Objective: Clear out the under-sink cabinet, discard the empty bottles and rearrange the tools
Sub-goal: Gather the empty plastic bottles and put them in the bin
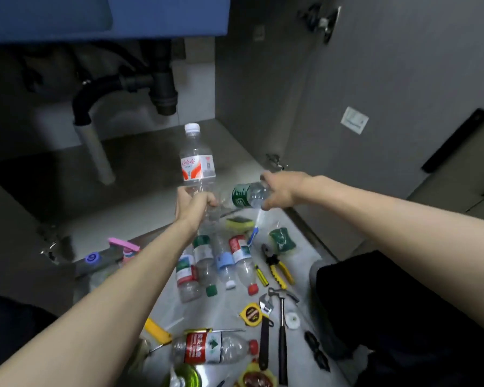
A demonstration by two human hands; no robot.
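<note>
Now each grip (196, 203) (280, 191) clasps one bottle (197, 163) (246, 194).

- Clear bottle (197, 160) at 12 o'clock: white cap, white label with red-orange swooshes.
- Clear bottle (248, 194) at 1 o'clock: dark green label, white lettering.
- Sponge (239, 222): yellow with a dark green top.
- Pliers (278, 268) at 3 o'clock: yellow-and-black handles.
- Tape measure (252, 315) at 5 o'clock: yellow case, black face.
- Lying bottle (213, 347) at 6 o'clock: red label, green panel, red cap.
- Sink basin (106, 15) at 11 o'clock: blue.
- Drain pipe (162, 88): black.
</note>
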